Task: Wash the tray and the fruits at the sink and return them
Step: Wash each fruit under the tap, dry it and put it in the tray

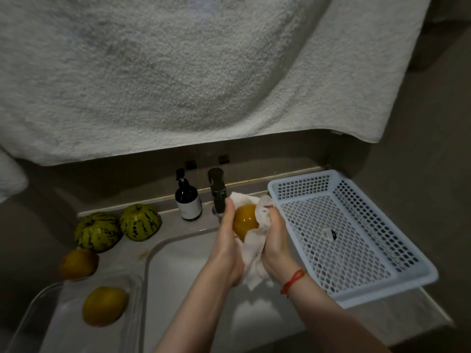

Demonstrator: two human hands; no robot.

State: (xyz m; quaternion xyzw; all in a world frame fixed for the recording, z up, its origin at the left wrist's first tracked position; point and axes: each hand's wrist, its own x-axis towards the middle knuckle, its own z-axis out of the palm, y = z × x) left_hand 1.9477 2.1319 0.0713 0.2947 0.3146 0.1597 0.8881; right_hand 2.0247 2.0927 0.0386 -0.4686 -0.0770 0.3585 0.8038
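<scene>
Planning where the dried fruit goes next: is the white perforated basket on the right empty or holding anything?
Empty of fruit. The white perforated basket shows its bare mesh floor, with only a small label or tag lying on it; no fruit sits inside.

Rough, nubbly terry cloth on the towel [178, 72] overhead. Thin, soft white paper or cloth [251, 266], creased, around a smooth glossy orange fruit [245, 220]. Pale perforated plastic basket [356, 238], matt. Dark glossy bottle [188, 200] with a matt label. Dark shiny metal tap [218, 192]. Clear glossy tray [76, 314]. Smooth striped melon skins [119, 226]. Smooth pale sink [183, 263].
</scene>
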